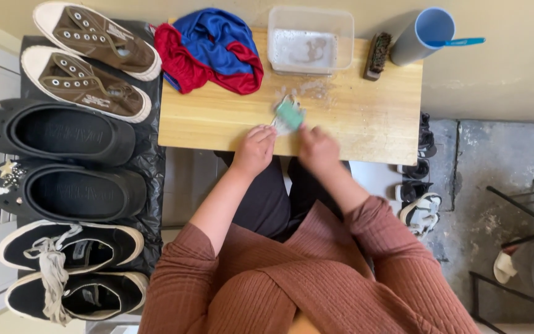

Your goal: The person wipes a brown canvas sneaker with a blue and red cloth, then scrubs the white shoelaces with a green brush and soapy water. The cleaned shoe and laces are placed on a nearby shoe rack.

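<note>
My left hand [254, 148] and my right hand [317, 147] rest at the near edge of the wooden table [372, 117]. Between them, both sets of fingers pinch a small green sponge [290, 114] that lies on the table top near its middle. Behind the sponge stands a clear plastic tub [310, 40], with a red and blue cloth [214, 49] to its left and a scrub brush [378, 55] and a blue cup [421, 34] to its right. Left of the table, brown sneakers [88, 62], black clogs [63, 161] and black sneakers [69, 272] lie in a column.
</note>
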